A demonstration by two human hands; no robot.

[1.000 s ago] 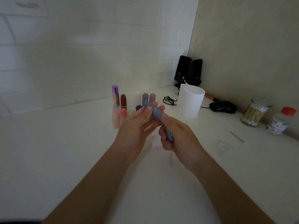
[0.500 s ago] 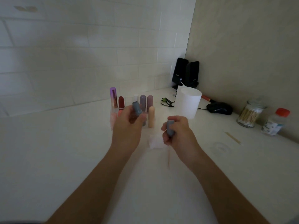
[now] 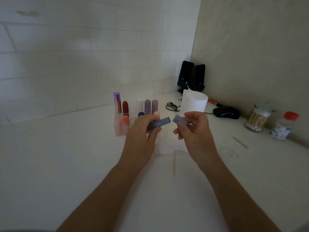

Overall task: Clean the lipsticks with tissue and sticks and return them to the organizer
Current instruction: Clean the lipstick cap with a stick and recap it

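My left hand grips the grey-blue lipstick body, which lies sideways with its open end pointing right. My right hand pinches the matching grey-blue cap, a small gap apart from the body. Just behind my hands stands the clear organizer with several lipsticks upright in it: purple, dark red, pink, coral, white, mauve and navy. A crumpled tissue lies on the counter under my hands, and a thin wooden stick lies in front of it.
A white tissue roll stands behind my right hand. Right of it are a black mouse, a jar of cotton swabs and a red-capped bottle. Another stick lies near them. Two black speakers fill the corner.
The closed lipstick was pulled apart. My left hand carried one piece toward the organizer, then came back, and both pieces now face each other between my hands.
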